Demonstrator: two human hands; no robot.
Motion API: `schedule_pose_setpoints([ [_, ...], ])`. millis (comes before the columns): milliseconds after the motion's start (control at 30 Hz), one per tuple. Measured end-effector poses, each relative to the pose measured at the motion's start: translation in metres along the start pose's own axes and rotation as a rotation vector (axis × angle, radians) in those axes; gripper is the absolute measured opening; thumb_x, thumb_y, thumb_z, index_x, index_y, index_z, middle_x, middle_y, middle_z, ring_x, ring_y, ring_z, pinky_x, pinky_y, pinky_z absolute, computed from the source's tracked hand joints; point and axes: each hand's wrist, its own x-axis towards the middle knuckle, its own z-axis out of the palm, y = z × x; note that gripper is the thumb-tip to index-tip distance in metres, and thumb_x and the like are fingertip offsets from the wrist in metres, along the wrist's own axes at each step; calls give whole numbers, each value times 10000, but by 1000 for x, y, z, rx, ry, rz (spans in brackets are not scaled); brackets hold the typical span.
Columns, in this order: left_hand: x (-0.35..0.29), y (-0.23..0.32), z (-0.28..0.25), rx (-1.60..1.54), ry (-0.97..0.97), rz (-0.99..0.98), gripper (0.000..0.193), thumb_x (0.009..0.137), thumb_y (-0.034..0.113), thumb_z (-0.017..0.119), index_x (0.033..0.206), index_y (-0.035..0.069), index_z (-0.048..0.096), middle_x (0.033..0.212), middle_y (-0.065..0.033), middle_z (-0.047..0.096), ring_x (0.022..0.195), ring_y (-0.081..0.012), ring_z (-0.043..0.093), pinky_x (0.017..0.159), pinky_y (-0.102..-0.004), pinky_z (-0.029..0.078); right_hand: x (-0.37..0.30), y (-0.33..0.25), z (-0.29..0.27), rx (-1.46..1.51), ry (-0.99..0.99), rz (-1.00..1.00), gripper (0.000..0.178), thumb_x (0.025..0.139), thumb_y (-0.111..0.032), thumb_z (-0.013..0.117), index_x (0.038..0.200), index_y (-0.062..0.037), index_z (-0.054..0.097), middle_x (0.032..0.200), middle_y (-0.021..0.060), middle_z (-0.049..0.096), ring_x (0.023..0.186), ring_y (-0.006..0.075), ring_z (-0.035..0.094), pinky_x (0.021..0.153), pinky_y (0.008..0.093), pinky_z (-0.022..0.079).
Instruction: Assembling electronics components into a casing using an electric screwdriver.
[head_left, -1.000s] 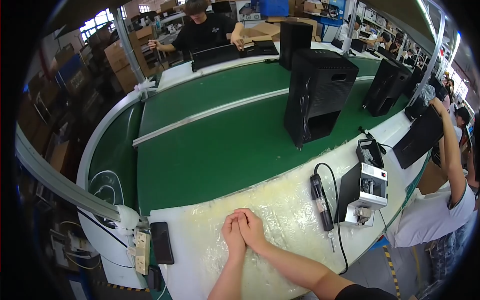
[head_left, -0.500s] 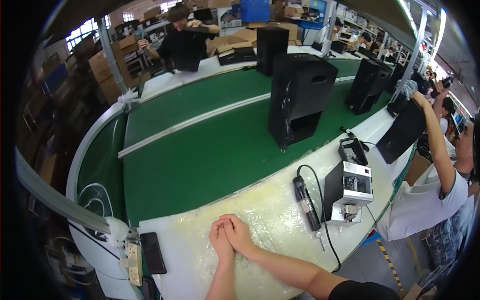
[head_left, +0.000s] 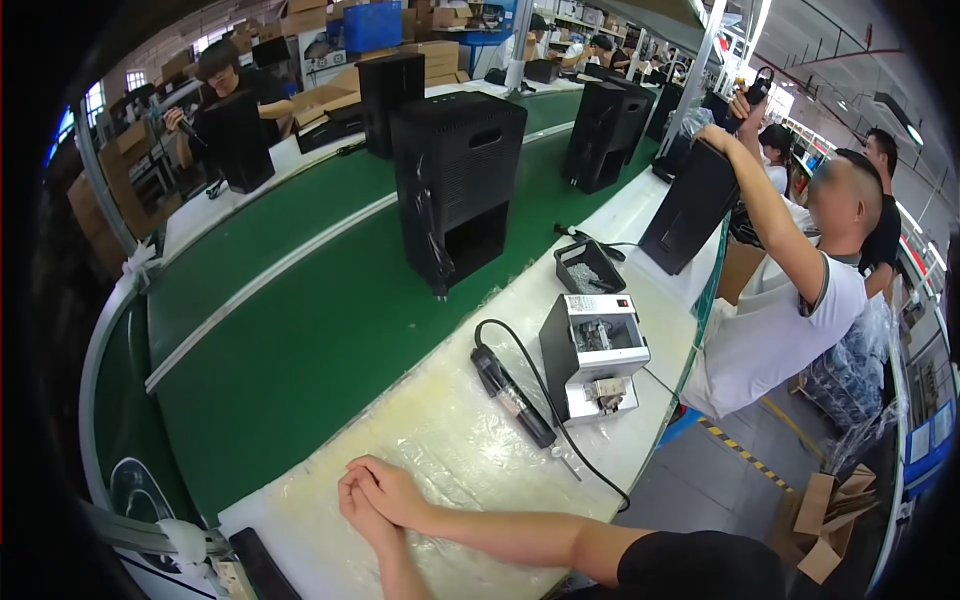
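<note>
A: Start with the big things. What carries it all?

B: A green conveyor belt (head_left: 300, 330) curves along the far side, and a pale, plastic-covered workbench (head_left: 450, 450) runs along its near edge. A tall black speaker cabinet (head_left: 455, 190) stands on the belt just past the bench's far edge.

A: And on the bench itself?

B: A small grey screw feeder (head_left: 592, 355) sits toward the right edge, well apart from the hands. Just left of it lies a black electric screwdriver (head_left: 512, 396) with its cord looping away toward the right edge.

A: How does that screwdriver lie from the hands?

B: Up and to the right of them. Its long axis runs on a slant, the cord end toward the belt and the tip end toward the near right edge. The right hand (head_left: 392, 492) is the nearer one; the tip end lies closest to it, though still apart.

A: What are the hands doing?

B: They rest near the bench's near left corner, clasped together. The left hand (head_left: 358, 510) is tucked under the right, fingers curled closed around each other. They have hold of nothing else.
</note>
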Motion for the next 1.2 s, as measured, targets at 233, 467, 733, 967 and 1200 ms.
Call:
schedule_pose_setpoints([
  [233, -16, 24, 28, 46, -1, 34, 152, 948, 104, 430, 932, 33, 564, 818, -44, 569, 753, -137, 540, 667, -272, 457, 3, 9, 6, 18, 29, -40, 207, 921, -139, 496, 1065, -42, 609, 911, 170, 667, 826, 317, 657, 726, 355, 518],
  [467, -2, 3, 0, 79, -1, 10, 161, 949, 97, 421, 925, 28, 565, 819, -47, 573, 744, -139, 543, 668, -267, 459, 2, 3, 4, 17, -12, -23, 208, 915, -154, 490, 1046, -40, 606, 936, 189, 660, 847, 348, 646, 734, 381, 513],
  [733, -9, -6, -7, 51, -13, 13, 149, 948, 93, 435, 909, 28, 564, 823, -47, 572, 751, -142, 546, 665, -273, 461, -1, 1, 4, 8, 14, -6, 211, 926, -162, 482, 1047, -43, 607, 949, 180, 662, 857, 344, 648, 740, 381, 513],
  [967, -1, -3, 2, 39, -1, 48, 134, 946, 103, 447, 936, 28, 558, 831, -57, 576, 760, -157, 557, 664, -280, 467, 2, 12, 7, 24, 29, -41, 216, 930, -181, 489, 1056, -53, 609, 946, 181, 663, 850, 346, 647, 736, 386, 514],
  [1200, -2, 4, 9, 24, 90, -23, 135, 944, 97, 440, 944, 30, 557, 837, -62, 580, 767, -161, 563, 678, -285, 475, 2, 7, 3, -13, 1, -8, 213, 924, -156, 486, 1065, -52, 606, 938, 169, 668, 842, 330, 652, 736, 371, 516],
])
